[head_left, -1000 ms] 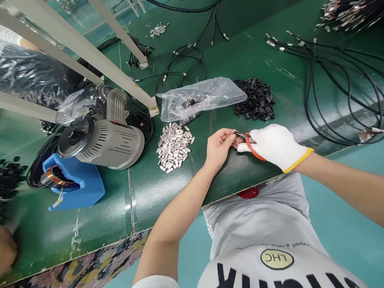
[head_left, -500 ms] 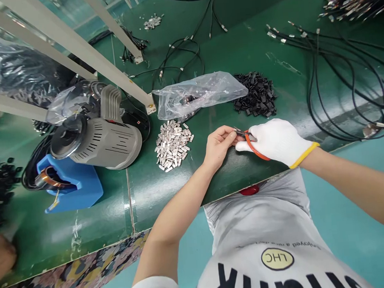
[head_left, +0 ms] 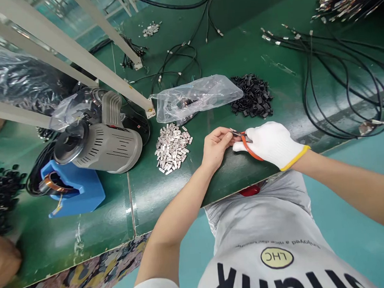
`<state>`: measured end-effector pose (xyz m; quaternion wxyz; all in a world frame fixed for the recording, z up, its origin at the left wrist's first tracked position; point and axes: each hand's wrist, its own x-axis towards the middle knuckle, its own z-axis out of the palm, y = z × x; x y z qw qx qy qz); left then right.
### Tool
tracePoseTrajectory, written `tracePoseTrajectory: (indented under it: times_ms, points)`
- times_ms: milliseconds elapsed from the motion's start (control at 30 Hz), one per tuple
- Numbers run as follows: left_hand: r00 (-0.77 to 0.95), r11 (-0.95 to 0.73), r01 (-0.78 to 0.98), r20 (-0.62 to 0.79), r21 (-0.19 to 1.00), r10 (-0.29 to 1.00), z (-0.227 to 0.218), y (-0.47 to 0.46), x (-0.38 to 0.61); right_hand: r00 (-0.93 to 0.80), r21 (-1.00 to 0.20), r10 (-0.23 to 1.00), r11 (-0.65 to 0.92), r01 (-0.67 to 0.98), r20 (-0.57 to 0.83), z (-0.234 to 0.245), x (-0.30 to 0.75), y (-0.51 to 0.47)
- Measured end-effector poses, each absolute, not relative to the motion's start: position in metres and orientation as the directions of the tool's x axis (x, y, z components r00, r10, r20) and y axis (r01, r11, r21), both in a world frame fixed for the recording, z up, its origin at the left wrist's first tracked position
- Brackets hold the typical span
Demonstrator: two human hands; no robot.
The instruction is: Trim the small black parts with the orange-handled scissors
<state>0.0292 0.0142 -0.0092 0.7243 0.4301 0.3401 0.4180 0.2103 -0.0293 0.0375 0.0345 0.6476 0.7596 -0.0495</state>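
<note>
Orange-handled pliers (head_left: 244,140) sit just right of centre in the frame, and through the head camera I see my white-gloved right hand (head_left: 268,143) closed around their handles. Their narrow metal nose points left, to my bare left hand (head_left: 216,148), whose thumb and fingers are drawn together in a pinch right at the tip. Any small piece between those fingers is too tiny for me to make out, and I cannot tell whether the nose is parted or pressed together. Both hands are over the green desk (head_left: 149,196), near its front edge.

Left of the hands, around the middle of the frame, lies a pile of metal pieces (head_left: 172,147); higher up lie a heap of black pieces (head_left: 252,95) and a clear plastic bag (head_left: 204,94). I judge the step in hand to be close pinch-and-grip work at the pliers' tip. To my eye, the next move calls for a steady left pinch, a measured right squeeze and bare fingertips clear of the nose.
</note>
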Motion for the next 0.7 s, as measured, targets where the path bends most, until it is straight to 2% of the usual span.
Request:
tracePoseTrajectory:
  times_ms: [300,700]
  points:
    - [0.394,0.287,-0.31,-0.152,0.906,0.906,-0.009,0.014,0.03,-0.127,-0.035,0.986,0.124,0.992,-0.108,0.034,0.208,-0.031]
    - [0.414,0.299,-0.323,-0.15,0.898,0.898,-0.005,0.01,0.029,-0.173,-0.041,0.984,0.171,0.984,-0.04,0.05,0.205,-0.031]
